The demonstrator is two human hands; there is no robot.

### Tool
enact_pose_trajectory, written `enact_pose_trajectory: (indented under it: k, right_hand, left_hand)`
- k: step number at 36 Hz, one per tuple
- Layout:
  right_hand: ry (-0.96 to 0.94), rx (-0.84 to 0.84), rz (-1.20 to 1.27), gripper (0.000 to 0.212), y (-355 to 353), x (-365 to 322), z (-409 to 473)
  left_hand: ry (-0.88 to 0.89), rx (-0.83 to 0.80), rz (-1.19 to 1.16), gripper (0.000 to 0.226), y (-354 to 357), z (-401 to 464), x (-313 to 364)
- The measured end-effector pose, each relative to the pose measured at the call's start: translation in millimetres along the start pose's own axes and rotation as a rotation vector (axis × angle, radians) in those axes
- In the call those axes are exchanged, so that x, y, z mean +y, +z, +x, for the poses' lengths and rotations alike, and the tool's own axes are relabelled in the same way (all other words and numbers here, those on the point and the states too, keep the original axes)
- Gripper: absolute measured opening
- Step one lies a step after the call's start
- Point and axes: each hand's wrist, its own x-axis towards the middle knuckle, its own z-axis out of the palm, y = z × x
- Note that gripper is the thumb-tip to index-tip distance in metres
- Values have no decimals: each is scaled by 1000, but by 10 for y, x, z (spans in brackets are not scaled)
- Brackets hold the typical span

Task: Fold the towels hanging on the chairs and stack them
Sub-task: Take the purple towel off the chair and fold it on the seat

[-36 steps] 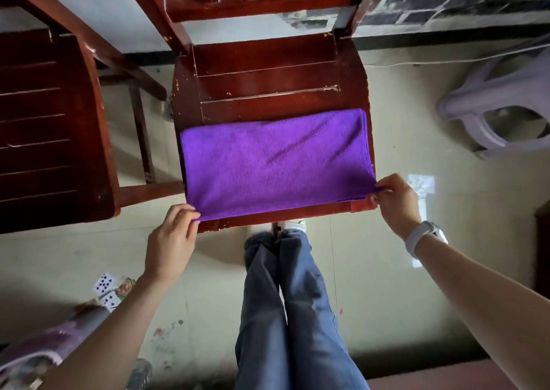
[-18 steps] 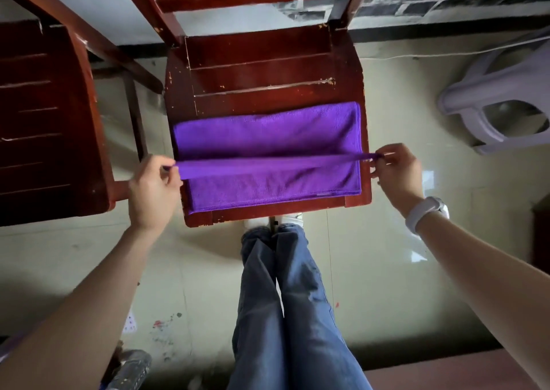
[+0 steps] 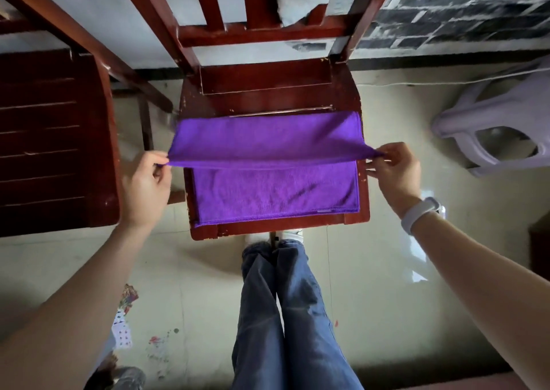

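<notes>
- Fingers (image 3: 160, 159) of the left hand (image 3: 145, 187) pinch the left corner of a purple towel (image 3: 273, 187), thumb and fingertips curled onto the cloth edge.
- Fingers (image 3: 387, 154) of the right hand (image 3: 395, 172) pinch the opposite corner in the same way; a pale wristband (image 3: 419, 214) sits on that wrist.
- Between both hands the towel's upper layer is stretched taut and lifted, while its lower layer lies flat on the seat of a dark red wooden chair (image 3: 268, 92).
- A second wooden chair (image 3: 53, 139) stands just beside it on the left.
- A pale plastic stool (image 3: 491, 127) lies on the floor to the right.
- Playing cards (image 3: 123, 330) lie on the floor near the left forearm.
</notes>
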Motion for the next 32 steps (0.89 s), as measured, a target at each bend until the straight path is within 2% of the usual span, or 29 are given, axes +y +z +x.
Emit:
enact_pose_trajectory:
  k: [3, 6, 10, 14, 23, 32]
  right_hand:
    - [91, -70, -24, 22, 38, 282, -163]
    - [139, -90, 1, 34, 82, 490, -245]
    - [190, -74, 66, 35, 129, 609, -284]
    - [196, -57, 36, 32, 113, 647, -272]
    - [42, -112, -321, 21, 136, 847, -351]
    - [-43, -112, -472, 31, 196, 956, -319]
  left_hand:
    - [23, -102, 39, 4, 58, -304, -100]
    - [37, -154, 34, 7, 100, -505, -113]
    - [-17, -180, 6, 7, 133, -665, -127]
    - [30, -195, 22, 8, 138, -782, -115]
    - [7, -350, 176, 13, 216, -964, -144]
    - [22, -443, 250, 18, 295, -946, -177]
